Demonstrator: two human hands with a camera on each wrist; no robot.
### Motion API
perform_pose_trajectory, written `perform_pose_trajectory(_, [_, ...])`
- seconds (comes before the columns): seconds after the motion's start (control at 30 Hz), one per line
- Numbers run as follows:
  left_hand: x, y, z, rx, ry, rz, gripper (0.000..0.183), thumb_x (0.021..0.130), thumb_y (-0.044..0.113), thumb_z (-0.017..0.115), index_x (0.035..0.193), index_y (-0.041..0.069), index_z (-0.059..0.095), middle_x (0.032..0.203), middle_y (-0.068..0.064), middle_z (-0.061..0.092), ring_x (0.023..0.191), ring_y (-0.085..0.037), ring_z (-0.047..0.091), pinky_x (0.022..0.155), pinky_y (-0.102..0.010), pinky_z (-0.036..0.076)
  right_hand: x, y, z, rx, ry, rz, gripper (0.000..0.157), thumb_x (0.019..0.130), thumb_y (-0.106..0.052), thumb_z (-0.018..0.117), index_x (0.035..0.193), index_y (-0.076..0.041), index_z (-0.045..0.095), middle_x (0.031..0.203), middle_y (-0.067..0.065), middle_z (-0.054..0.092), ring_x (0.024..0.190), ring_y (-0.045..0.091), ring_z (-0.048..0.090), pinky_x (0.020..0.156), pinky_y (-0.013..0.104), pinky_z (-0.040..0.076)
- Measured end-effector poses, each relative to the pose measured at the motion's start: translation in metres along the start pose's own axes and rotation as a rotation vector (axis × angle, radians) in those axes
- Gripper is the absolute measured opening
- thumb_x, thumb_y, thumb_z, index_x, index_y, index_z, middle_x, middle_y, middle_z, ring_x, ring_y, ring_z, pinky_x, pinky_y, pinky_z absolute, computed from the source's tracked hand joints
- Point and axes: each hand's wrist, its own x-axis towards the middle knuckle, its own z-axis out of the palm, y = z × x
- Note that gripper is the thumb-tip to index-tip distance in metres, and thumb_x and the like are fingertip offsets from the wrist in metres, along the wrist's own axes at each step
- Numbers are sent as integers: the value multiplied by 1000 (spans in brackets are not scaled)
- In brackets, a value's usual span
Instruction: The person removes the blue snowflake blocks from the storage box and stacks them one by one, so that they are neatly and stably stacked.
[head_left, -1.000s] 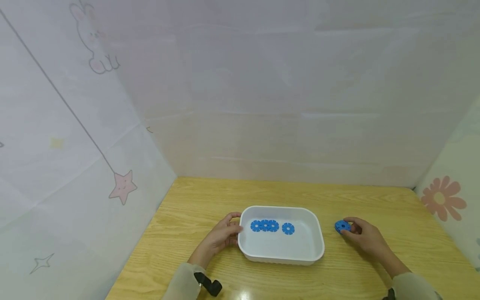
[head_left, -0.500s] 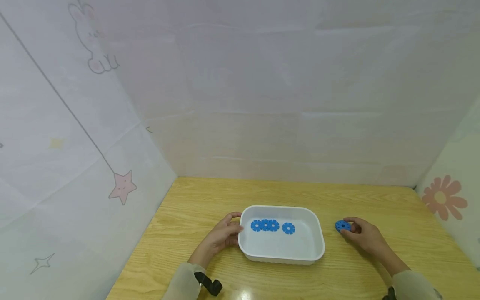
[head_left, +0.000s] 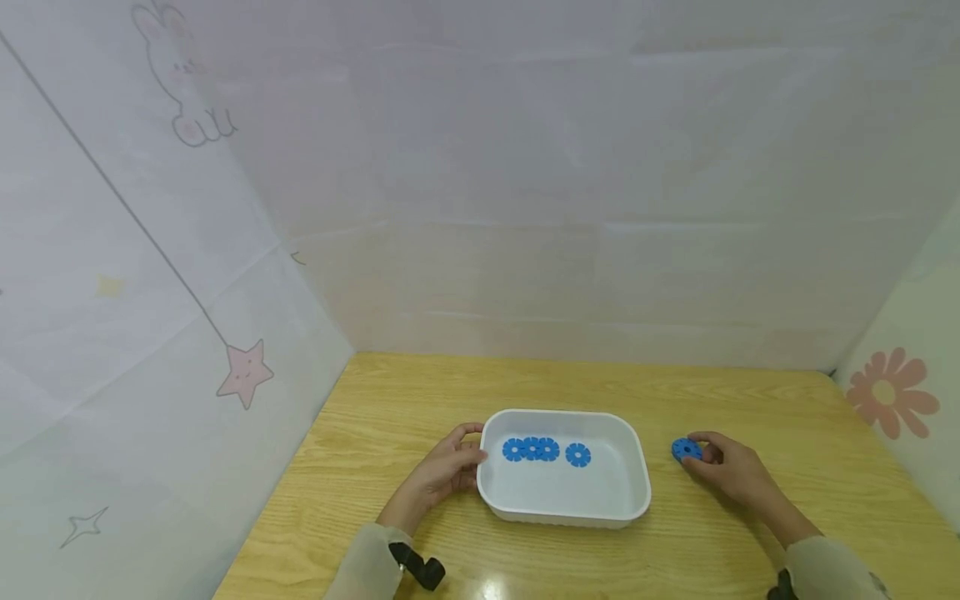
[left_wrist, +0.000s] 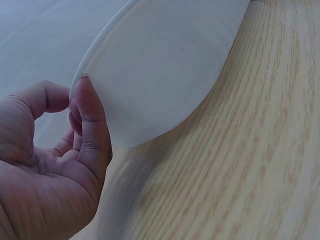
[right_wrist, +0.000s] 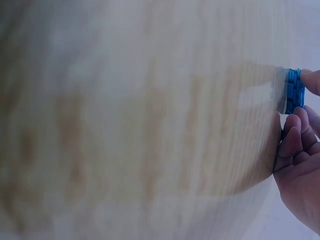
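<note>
A white plastic basin [head_left: 562,492] stands on the wooden table, tilted neither way. My left hand [head_left: 442,471] pinches its left rim between thumb and fingers; the left wrist view shows the hand [left_wrist: 60,145] at the basin's wall [left_wrist: 165,65]. Inside lie several blue notched discs, with overlapping discs [head_left: 532,449] in a row at the left and a single disc [head_left: 578,455] apart to their right. Right of the basin, my right hand [head_left: 735,471] pinches a small stack of blue notched discs [head_left: 687,450] by its edges. In the right wrist view the stack [right_wrist: 294,91] shows several layers.
The wooden table [head_left: 450,383] extends around the basin. A pale printed cloth [head_left: 480,208] hangs behind it and on both sides. A black strap device [head_left: 417,567] sits at the left sleeve.
Both hands keep their holds on the basin and the disc stack. Only a slight shift of the head view shows.
</note>
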Motion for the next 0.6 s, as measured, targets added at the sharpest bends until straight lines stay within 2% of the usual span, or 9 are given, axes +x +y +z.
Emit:
perform_pose_trajectory(0.37, [-1, 2, 1, 1, 2, -7, 62, 94, 3, 60, 148, 4, 32, 104, -13, 66, 74, -15, 64, 61, -27, 58, 1, 0, 0, 4, 3, -6, 58, 93, -36, 73, 133, 3, 58, 90, 3, 60, 79, 17, 51, 67, 31, 46])
perform_pose_trajectory(0.5, [-1, 1, 1, -2, 4, -7, 62, 93, 4, 62, 148, 4, 33, 105, -13, 65, 75, -15, 65, 61, -27, 58, 2, 0, -1, 2, 2, 13, 62, 93, -39, 72, 136, 3, 55, 91, 3, 60, 80, 17, 51, 68, 31, 46])
perform_pose_trajectory(0.6, [-1, 0, 1, -2, 2, -6, 62, 93, 4, 62, 148, 4, 33, 106, -13, 66, 75, -15, 65, 62, -27, 58, 1, 0, -2, 18, 5, 43, 65, 96, -44, 67, 139, 2, 53, 96, 5, 61, 83, 18, 52, 69, 31, 47])
